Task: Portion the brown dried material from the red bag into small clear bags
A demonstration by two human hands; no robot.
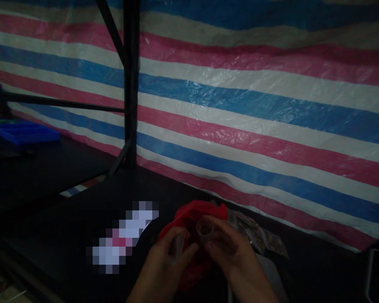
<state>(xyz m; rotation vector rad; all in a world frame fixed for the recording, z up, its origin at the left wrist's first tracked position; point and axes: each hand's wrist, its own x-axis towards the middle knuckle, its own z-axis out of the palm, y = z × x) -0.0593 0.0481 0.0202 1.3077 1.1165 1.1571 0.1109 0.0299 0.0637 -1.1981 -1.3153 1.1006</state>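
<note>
My right hand (229, 246) is closed around a small clear round plastic cup (205, 228), its circular rim facing me; whether anything is inside is too dark to tell. Close beside it, my left hand (169, 259) grips a small clear plastic piece (177, 244) between thumb and fingers, possibly a lid or another cup. Below and behind both hands lies a crumpled red plastic bag (197, 207), its contents hidden in shadow. Just right of the bag are several clear plastic bags of small brownish pieces (255, 235).
A blurred-out white sheet-like item (123, 237) lies left of my hands on the black tabletop (72, 223). A pale flat object (271, 273) is partly under my right forearm. A black post (131, 84), striped tarp wall (255, 105) and blue tray (31, 132) stand beyond.
</note>
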